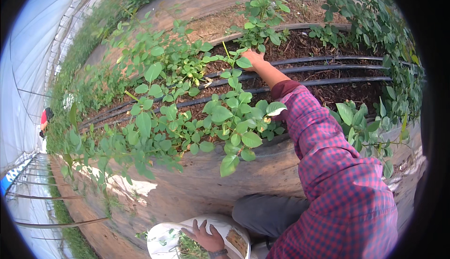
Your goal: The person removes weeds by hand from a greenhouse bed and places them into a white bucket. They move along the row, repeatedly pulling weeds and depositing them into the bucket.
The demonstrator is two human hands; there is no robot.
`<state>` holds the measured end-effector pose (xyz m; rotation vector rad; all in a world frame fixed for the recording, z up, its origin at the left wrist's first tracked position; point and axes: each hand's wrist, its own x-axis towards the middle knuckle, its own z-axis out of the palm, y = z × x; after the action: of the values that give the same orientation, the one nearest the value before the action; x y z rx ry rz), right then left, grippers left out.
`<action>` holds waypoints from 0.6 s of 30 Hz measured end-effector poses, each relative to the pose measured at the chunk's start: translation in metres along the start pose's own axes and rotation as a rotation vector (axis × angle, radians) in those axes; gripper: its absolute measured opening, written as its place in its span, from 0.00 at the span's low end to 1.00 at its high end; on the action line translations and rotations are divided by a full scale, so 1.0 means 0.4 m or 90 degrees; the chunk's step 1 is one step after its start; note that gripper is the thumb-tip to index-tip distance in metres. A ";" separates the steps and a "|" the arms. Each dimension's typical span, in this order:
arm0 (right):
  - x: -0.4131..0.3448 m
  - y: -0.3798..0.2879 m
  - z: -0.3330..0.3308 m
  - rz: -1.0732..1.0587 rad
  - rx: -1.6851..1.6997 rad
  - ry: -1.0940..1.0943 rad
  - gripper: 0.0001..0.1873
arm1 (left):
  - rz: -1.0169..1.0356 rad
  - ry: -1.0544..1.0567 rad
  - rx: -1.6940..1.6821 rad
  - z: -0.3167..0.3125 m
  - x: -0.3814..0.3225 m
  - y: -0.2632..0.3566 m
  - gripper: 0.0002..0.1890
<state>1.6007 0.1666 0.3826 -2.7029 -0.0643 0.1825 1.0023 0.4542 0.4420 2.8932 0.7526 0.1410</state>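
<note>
My right hand (254, 59) reaches across the planting bed to the base of a leafy rose-like bush (262, 27). Leaves cover part of its fingers, so whether they grip anything is hidden. Over a white bucket (245, 228) at the bottom of the view, my left hand (207, 237) spreads its fingers and holds nothing. Cut green plant matter (188, 246) lies inside that bucket. Close below my right forearm, leafy stems (221, 113) lean over the near side of the bed.
Black irrigation pipes (306, 70) run along the mulched soil (299, 46). More bushes (372, 20) stand at the right. Brown ground sheeting (211, 174) borders the bed. Far left, a person in red (44, 118) is near the plastic greenhouse wall (31, 55).
</note>
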 end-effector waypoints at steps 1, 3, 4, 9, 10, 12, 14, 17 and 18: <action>0.011 -0.001 -0.006 0.006 0.032 -0.011 0.21 | 0.008 0.004 0.000 0.002 0.000 -0.001 0.16; 0.023 -0.001 -0.015 0.024 0.085 -0.026 0.21 | 0.013 0.019 -0.008 0.004 -0.002 -0.004 0.16; 0.023 0.001 -0.020 0.027 0.095 -0.023 0.21 | 0.011 0.030 -0.019 0.005 -0.003 -0.004 0.15; -0.017 0.001 -0.017 0.022 -0.003 0.030 0.21 | 0.012 -0.001 0.014 0.002 -0.003 -0.006 0.16; -0.022 0.000 -0.015 0.029 0.028 0.035 0.21 | 0.021 0.001 0.019 0.000 -0.002 -0.005 0.16; -0.025 0.000 -0.010 0.047 0.083 0.105 0.20 | 0.014 -0.002 0.015 -0.001 -0.003 -0.003 0.16; -0.017 0.004 -0.002 0.080 0.130 0.144 0.21 | -0.015 -0.011 0.006 -0.001 -0.003 0.000 0.16; 0.009 0.022 0.016 0.105 0.179 0.226 0.19 | -0.019 -0.002 -0.027 -0.001 -0.003 0.001 0.16; 0.018 0.030 0.023 0.109 0.220 0.250 0.19 | -0.020 -0.006 -0.021 -0.001 -0.003 0.000 0.16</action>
<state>1.6068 0.1600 0.3686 -2.3475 0.2891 -0.2649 1.0013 0.4536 0.4424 2.8469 0.7858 0.1356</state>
